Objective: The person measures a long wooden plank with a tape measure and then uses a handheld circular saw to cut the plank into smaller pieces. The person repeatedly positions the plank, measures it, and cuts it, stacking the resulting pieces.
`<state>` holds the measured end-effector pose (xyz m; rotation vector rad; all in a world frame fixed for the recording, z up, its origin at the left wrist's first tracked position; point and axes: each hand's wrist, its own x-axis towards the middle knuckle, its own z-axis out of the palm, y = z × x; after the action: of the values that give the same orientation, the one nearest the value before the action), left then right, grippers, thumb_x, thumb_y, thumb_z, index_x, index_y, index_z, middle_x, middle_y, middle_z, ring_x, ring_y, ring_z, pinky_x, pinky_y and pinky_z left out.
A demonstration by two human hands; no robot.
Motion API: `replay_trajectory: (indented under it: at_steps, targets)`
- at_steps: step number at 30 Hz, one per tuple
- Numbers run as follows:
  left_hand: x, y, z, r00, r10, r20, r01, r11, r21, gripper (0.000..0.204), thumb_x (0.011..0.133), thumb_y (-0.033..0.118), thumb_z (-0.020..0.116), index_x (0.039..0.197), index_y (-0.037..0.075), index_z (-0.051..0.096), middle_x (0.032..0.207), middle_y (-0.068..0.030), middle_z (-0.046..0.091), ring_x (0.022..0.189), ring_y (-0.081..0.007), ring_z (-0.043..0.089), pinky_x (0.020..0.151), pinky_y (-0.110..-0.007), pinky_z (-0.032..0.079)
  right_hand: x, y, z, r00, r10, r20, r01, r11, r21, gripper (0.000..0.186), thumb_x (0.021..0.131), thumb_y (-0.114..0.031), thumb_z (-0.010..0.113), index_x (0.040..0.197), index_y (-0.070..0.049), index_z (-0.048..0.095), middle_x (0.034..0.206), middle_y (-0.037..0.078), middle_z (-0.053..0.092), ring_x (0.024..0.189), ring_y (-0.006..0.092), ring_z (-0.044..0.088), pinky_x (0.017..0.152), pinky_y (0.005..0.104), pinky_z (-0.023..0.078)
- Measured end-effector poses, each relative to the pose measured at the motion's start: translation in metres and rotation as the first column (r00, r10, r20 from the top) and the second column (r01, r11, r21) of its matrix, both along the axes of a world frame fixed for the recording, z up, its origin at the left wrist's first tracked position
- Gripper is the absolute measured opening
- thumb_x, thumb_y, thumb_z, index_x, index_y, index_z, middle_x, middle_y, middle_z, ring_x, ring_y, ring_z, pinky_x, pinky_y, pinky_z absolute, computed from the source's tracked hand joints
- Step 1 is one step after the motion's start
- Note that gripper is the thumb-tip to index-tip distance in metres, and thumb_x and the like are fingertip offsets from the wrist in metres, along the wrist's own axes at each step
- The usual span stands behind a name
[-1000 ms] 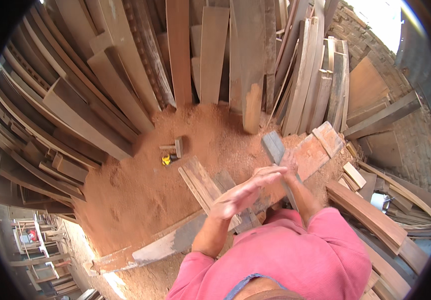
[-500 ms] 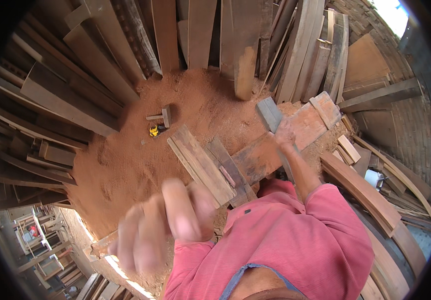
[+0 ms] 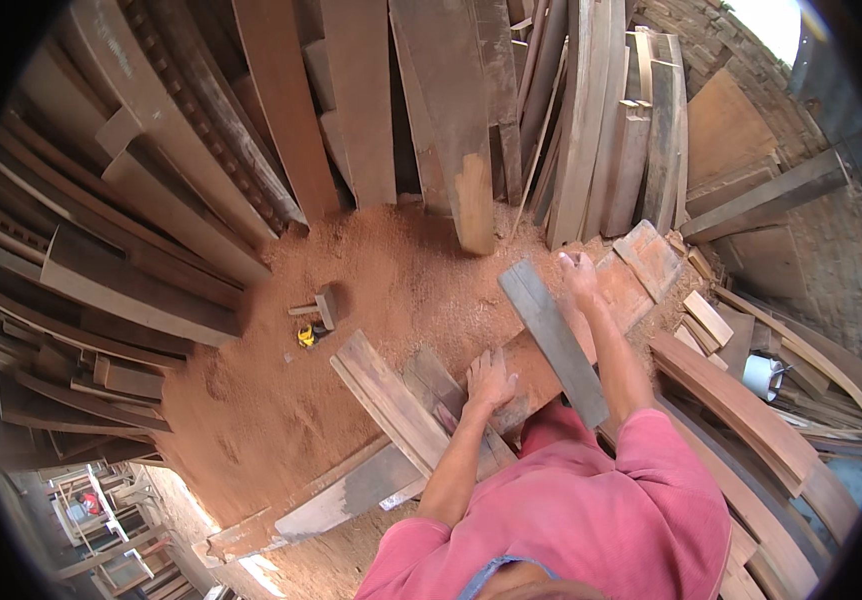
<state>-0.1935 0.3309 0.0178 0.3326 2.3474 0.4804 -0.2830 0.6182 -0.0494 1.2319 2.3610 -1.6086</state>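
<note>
My left hand (image 3: 492,380) lies with fingers spread on the long work plank (image 3: 523,358), beside a dark board (image 3: 433,375). Left of it, a lighter grooved wood piece (image 3: 386,395) rests crosswise. A grey wooden board (image 3: 556,345) slants over the plank between my arms, its near end by my shirt. Past the board's far end, my right hand (image 3: 578,272) is raised with fingers curled together, apart from the board. Whatever those fingers may hold is too small to make out.
Sawdust covers the ground ahead, where a yellow tape measure (image 3: 306,336) lies beside a T-shaped wooden piece (image 3: 317,306). Tall boards (image 3: 361,110) lean all around the far side. Curved timber (image 3: 741,410) and a white container (image 3: 762,377) lie at the right.
My left hand, blurred and raised at lower left before, has come down onto the plank. My right hand has left the grey board and moved beyond it; the board now shows its long face.
</note>
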Motion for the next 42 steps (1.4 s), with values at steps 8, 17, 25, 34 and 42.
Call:
replay_trajectory:
  at_steps: [8, 17, 25, 34, 42]
  targets:
    - [-0.028, 0.017, -0.092, 0.969, 0.248, 0.011, -0.242, 0.954, -0.174, 0.042, 0.096, 0.031, 0.058, 0.125, 0.002, 0.065, 0.115, -0.0243, 0.071, 0.113, -0.0441, 0.064, 0.101, -0.058, 0.046, -0.134, 0.069, -0.069, 0.992, 0.111, -0.059, -0.115, 0.992, -0.054, 0.058, 0.096, -0.035, 0.068, 0.133, 0.01, 0.059, 0.131, 0.025, 0.067, 0.124, 0.0321, 0.064, 0.105, 0.0385, 0.049]
    - [-0.018, 0.034, -0.13, 0.952, 0.194, -0.236, -0.243, 0.949, -0.202, 0.033, 0.09, 0.027, 0.061, 0.117, 0.012, 0.071, 0.102, -0.0146, 0.073, 0.1, -0.0342, 0.068, 0.088, -0.051, 0.051, -0.25, 0.107, -0.139, 0.991, 0.079, -0.105, -0.091, 0.989, -0.116, 0.078, 0.099, -0.035, 0.071, 0.152, 0.011, 0.037, 0.146, 0.028, 0.055, 0.136, 0.034, 0.054, 0.114, 0.0415, 0.044]
    - [-0.02, 0.033, -0.13, 0.979, 0.138, -0.153, -0.174, 0.951, -0.255, 0.032, 0.087, 0.025, 0.062, 0.115, 0.012, 0.07, 0.101, -0.0108, 0.071, 0.099, -0.0329, 0.067, 0.087, -0.05, 0.051, -0.324, 0.153, -0.204, 0.994, 0.1, -0.043, -0.102, 0.993, -0.053, 0.083, 0.1, -0.037, 0.069, 0.156, 0.01, 0.031, 0.154, 0.027, 0.048, 0.142, 0.0361, 0.049, 0.117, 0.042, 0.04]
    - [-0.029, 0.034, -0.123, 0.96, 0.149, -0.237, -0.187, 0.971, -0.149, 0.028, 0.087, 0.023, 0.061, 0.111, 0.01, 0.07, 0.1, -0.0086, 0.071, 0.096, -0.0311, 0.066, 0.086, -0.048, 0.052, -0.343, 0.142, -0.219, 0.992, -0.005, -0.124, -0.009, 0.994, -0.111, 0.043, 0.101, -0.031, 0.065, 0.132, -0.002, 0.061, 0.121, 0.015, 0.064, 0.113, 0.026, 0.059, 0.096, 0.0395, 0.047]
    - [-0.022, 0.035, -0.123, 0.946, 0.207, -0.25, -0.25, 0.956, -0.152, 0.026, 0.087, 0.023, 0.061, 0.108, 0.013, 0.071, 0.096, -0.009, 0.073, 0.092, -0.0313, 0.069, 0.08, -0.049, 0.054, -0.254, 0.081, -0.127, 0.946, 0.173, -0.273, -0.187, 0.982, -0.025, 0.02, 0.103, -0.026, 0.056, 0.108, -0.008, 0.059, 0.098, 0.001, 0.057, 0.09, 0.0144, 0.049, 0.08, 0.0324, 0.042]
